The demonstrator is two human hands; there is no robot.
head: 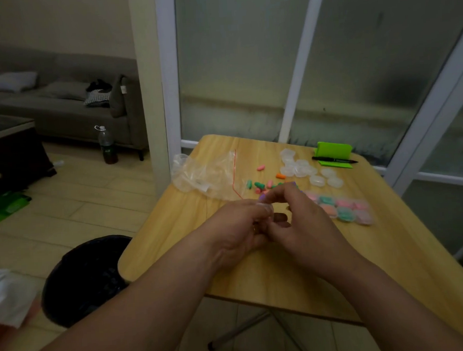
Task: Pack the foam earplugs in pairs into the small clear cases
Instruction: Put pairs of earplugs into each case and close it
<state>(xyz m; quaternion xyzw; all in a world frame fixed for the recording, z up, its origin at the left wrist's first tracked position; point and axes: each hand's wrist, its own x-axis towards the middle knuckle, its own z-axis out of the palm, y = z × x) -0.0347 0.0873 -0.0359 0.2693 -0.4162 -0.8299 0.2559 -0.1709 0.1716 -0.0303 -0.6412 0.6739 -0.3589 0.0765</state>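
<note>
My left hand (238,228) and my right hand (299,220) meet over the middle of the wooden table (284,274). Between their fingertips sits a small clear case (264,206) with a purple earplug (262,198) at its top; both hands pinch it. Loose earplugs (260,186) in green, pink and orange lie just beyond the hands. Empty clear cases (302,167) are heaped farther back. Filled cases (339,208) with pink and teal plugs lie in rows to the right of my right hand.
A crumpled clear plastic bag (203,174) with a red strip lies at the table's left rear. A black pen (334,160) rests on a green holder (333,150) at the back right. A dark stool (85,277) stands left of the table. Glass doors are behind.
</note>
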